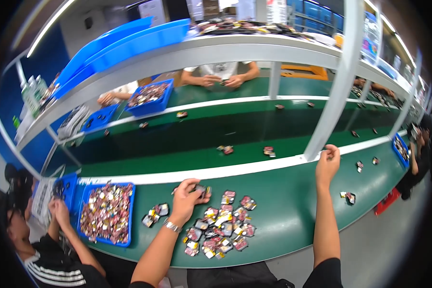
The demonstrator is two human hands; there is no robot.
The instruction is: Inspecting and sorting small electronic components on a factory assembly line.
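My left hand, with a metal watch on its wrist, is closed on a small dark electronic part between thumb and fingers. Just below it, a loose pile of small parts in black, pink, white and yellow lies on the green table. A few more parts sit left of my left forearm. My right hand is raised beside the white post at the belt's near edge. Its fingers are curled together, and I cannot make out anything in them.
A blue tray full of small parts stands at left, near a co-worker's hands. Scattered parts lie on the dark green belt. A white post and an overhead shelf frame the far side, where another person's hands work.
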